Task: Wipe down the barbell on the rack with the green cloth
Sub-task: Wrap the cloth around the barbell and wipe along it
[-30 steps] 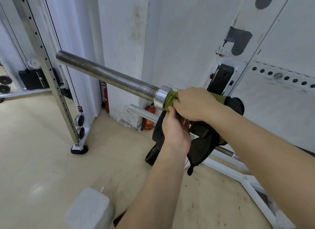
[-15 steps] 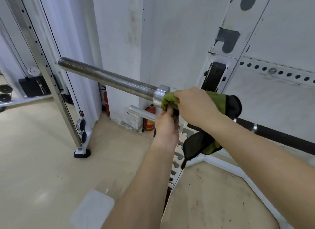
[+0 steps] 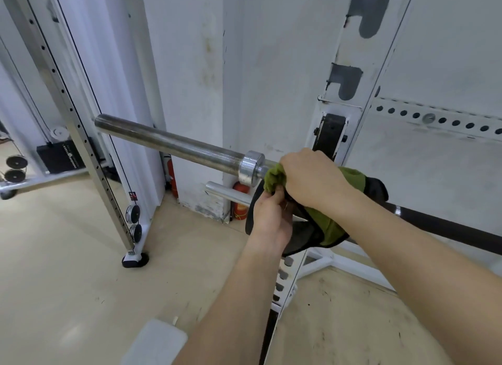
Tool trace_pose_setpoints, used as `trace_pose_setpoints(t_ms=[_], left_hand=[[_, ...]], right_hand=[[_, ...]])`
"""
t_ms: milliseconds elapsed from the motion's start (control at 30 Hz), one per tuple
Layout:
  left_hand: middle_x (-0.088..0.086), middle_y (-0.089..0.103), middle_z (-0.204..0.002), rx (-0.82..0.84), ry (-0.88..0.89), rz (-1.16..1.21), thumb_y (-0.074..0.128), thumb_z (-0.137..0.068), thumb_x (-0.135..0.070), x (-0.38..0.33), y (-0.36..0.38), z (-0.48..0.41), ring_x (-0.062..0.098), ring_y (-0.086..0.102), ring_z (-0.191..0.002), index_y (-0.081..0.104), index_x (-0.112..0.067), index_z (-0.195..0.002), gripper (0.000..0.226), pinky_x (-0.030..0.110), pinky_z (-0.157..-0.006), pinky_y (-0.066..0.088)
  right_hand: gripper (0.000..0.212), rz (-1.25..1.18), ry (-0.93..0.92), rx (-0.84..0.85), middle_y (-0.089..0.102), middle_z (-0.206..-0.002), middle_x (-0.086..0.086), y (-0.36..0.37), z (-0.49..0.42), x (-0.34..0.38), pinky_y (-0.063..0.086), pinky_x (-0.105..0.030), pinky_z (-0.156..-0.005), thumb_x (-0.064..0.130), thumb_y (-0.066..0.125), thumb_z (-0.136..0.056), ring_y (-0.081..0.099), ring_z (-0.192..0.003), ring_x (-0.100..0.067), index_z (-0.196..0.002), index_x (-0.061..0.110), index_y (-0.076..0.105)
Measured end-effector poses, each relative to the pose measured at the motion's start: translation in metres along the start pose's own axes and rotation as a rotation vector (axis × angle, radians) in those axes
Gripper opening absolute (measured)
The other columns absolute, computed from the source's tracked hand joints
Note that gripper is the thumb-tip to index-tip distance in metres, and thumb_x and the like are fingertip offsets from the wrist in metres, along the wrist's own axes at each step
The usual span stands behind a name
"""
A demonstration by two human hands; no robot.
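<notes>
A barbell lies across the white rack (image 3: 341, 65). Its chrome sleeve (image 3: 168, 144) points left and ends at a shiny collar (image 3: 251, 167); the dark shaft (image 3: 448, 224) runs off to the right. A green cloth with black backing (image 3: 330, 227) is wrapped around the bar just right of the collar. My right hand (image 3: 312, 180) clamps the cloth over the bar from above. Below the bar, my left hand (image 3: 271, 215) pinches the hanging part of the cloth. The bar under the cloth is hidden.
A short chrome peg (image 3: 228, 193) sticks out below the collar. Red fire extinguishers (image 3: 240, 201) stand by the wall corner. A cable machine upright (image 3: 68, 104) with its foot (image 3: 135, 259) stands left. A grey pad (image 3: 154, 343) lies near my left forearm.
Both hands and the cloth have slid slightly right along the bar, away from the collar, baring a short bit of bar. The view has tilted down and left.
</notes>
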State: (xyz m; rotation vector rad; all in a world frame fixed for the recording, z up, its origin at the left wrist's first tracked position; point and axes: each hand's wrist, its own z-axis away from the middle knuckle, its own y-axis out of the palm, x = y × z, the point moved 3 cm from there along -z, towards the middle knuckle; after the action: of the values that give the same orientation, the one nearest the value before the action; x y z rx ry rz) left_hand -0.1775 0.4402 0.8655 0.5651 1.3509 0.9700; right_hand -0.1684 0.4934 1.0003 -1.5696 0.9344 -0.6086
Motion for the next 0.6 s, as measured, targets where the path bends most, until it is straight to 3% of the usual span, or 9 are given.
trace_pose_setpoints(t_ms=[100, 200, 300, 433, 533, 600], left_hand=[[0.018, 0.064, -0.126, 0.045, 0.044, 0.211, 0.048, -0.095, 0.001, -0.004, -0.001, -0.002, 0.030, 0.059, -0.118, 0.063, -0.013, -0.125, 0.036, 0.046, -0.114, 0.036], [0.021, 0.058, -0.137, 0.092, 0.090, 0.222, 0.048, -0.099, -0.004, -0.002, 0.002, -0.006, 0.034, 0.054, -0.128, 0.056, -0.011, -0.136, 0.039, 0.051, -0.114, 0.035], [0.018, 0.067, -0.123, 0.017, 0.103, 0.069, 0.046, -0.101, -0.005, 0.006, 0.006, 0.001, 0.031, 0.064, -0.113, 0.062, -0.009, -0.126, 0.030, 0.050, -0.109, 0.042], [0.016, 0.072, -0.111, 0.063, 0.106, -0.168, 0.055, -0.097, -0.006, 0.005, -0.001, 0.017, 0.032, 0.064, -0.111, 0.072, -0.012, -0.107, 0.021, 0.043, -0.103, 0.047], [0.010, 0.073, -0.090, -0.036, 0.073, -0.095, 0.053, -0.098, -0.002, -0.016, -0.002, 0.014, 0.022, 0.067, -0.088, 0.068, -0.005, -0.106, 0.018, 0.034, -0.086, 0.054], [0.014, 0.071, -0.099, -0.099, 0.042, 0.068, 0.056, -0.095, -0.006, -0.023, 0.001, 0.009, 0.024, 0.068, -0.090, 0.064, -0.001, -0.118, 0.025, 0.038, -0.089, 0.054]], right_hand=[[0.019, -0.138, -0.052, -0.047, 0.063, -0.080, -0.008, 0.012, -0.018, 0.009, 0.052, -0.039, -0.066, 0.004, 0.048, -0.086, 0.062, -0.076, -0.031, -0.090, 0.014, 0.063], [0.023, -0.204, -0.080, -0.043, 0.070, -0.089, -0.008, 0.015, -0.023, 0.005, 0.053, -0.041, -0.073, 0.008, 0.047, -0.092, 0.063, -0.080, -0.031, -0.098, 0.016, 0.068], [0.018, -0.079, -0.060, -0.036, 0.067, -0.091, -0.008, 0.017, -0.014, -0.003, 0.053, -0.041, -0.070, 0.016, 0.045, -0.097, 0.062, -0.077, -0.029, -0.101, 0.017, 0.063], [0.017, -0.046, 0.035, -0.027, 0.061, -0.087, -0.007, 0.014, 0.005, -0.015, 0.053, -0.042, -0.072, 0.018, 0.045, -0.097, 0.059, -0.078, -0.028, -0.101, 0.014, 0.061], [0.009, -0.057, 0.053, -0.036, 0.041, -0.075, -0.004, 0.006, -0.005, 0.007, 0.038, -0.036, -0.062, 0.006, 0.047, -0.092, 0.047, -0.072, -0.027, -0.088, 0.012, 0.053], [0.014, -0.137, 0.043, -0.075, 0.044, -0.078, -0.005, 0.007, -0.017, 0.021, 0.037, -0.035, -0.063, 0.003, 0.045, -0.090, 0.051, -0.073, -0.029, -0.088, 0.012, 0.056]])
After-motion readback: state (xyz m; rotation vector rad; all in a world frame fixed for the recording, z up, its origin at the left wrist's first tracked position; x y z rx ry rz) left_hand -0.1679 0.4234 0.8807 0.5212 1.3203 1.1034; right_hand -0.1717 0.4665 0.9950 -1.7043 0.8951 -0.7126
